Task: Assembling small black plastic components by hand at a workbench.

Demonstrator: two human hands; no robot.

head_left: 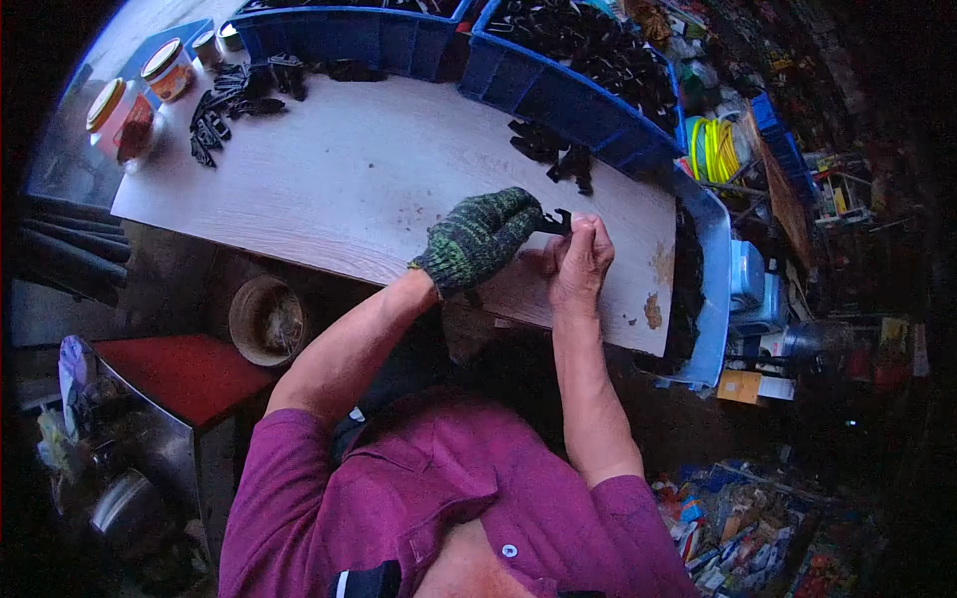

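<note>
My left hand [480,239] wears a green and black knit glove and is closed over the near right part of the white table. Between it and my bare right hand [581,261] is a small black part [555,221], dark and irregular, apparently plastic. Both hands grip it, the right with thumb and fingers pinched together. Just beyond the hands lies a small group of similar black parts [572,167]. A larger pile of black parts [237,100] rests at the table's far left.
Blue crates [568,92] heaped with black pieces line the far edge of the white table [329,169]. A lighter blue bin [710,289] stands along its right end. Jars [122,122] sit at the far left. Below the near edge are a round bucket [267,321] and a red-topped cabinet [184,374].
</note>
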